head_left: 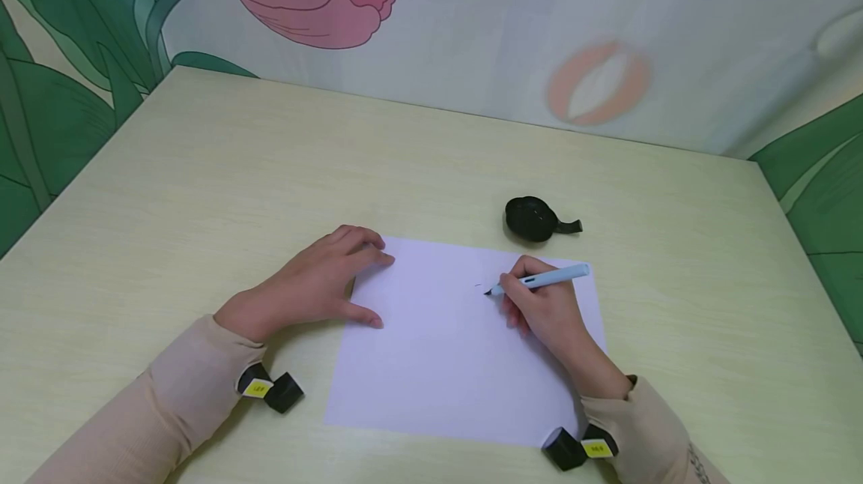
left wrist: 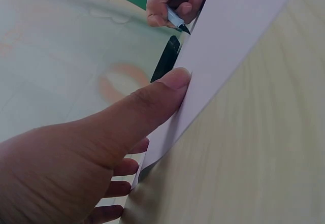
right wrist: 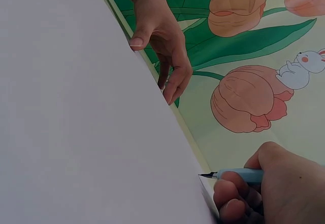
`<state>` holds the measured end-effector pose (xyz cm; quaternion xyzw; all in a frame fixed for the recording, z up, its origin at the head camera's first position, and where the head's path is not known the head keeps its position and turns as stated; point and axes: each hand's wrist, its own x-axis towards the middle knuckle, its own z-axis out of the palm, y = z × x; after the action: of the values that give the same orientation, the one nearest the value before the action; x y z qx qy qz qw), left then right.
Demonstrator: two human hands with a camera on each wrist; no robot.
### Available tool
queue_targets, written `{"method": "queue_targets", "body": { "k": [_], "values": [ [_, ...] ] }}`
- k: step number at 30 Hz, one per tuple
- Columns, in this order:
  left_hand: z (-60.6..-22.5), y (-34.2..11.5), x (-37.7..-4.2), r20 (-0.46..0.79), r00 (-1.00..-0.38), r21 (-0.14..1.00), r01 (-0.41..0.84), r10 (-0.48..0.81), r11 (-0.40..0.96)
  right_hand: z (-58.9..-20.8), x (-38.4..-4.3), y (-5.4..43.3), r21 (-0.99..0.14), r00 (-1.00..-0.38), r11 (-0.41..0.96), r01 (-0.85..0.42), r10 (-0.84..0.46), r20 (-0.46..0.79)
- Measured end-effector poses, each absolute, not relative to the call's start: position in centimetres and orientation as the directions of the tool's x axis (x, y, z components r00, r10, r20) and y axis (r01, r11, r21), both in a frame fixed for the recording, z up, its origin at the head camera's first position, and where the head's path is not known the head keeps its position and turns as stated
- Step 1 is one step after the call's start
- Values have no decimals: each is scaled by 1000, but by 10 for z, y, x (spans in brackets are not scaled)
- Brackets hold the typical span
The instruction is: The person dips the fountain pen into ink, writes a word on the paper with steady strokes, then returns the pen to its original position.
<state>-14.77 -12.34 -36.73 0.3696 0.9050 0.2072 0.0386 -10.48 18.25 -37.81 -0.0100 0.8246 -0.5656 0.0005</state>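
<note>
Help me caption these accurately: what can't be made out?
Head view: faint mark on the paper, too small to read.
Head view: lettering on the yellow labels, too small.
Right wrist view: rear end of the pen, hidden by the right hand.
Left wrist view: part of the black object, behind the left hand.

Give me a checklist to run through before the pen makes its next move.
1. Light-blue fountain pen held in the right grip: ok.
2. Nib uncapped: ok.
3. Nib touching the white paper sheet: cannot tell; it is at least very close.
4. Left grip at the sheet's left edge: ok, thumb on the paper.
5. Sheet fully flat: not ok; its edge seems slightly raised by the left grip.
6. Black pan-shaped object off the sheet: ok, just beyond the far edge.
</note>
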Motion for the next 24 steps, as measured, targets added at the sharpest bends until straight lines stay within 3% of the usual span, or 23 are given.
{"method": "queue_targets", "body": {
  "k": [24],
  "values": [
    [-368, -123, -148, 113, -710, 392, 675, 695, 625, -381, -104, 184, -927, -994, 371, -46, -113, 4]
  ]
}}
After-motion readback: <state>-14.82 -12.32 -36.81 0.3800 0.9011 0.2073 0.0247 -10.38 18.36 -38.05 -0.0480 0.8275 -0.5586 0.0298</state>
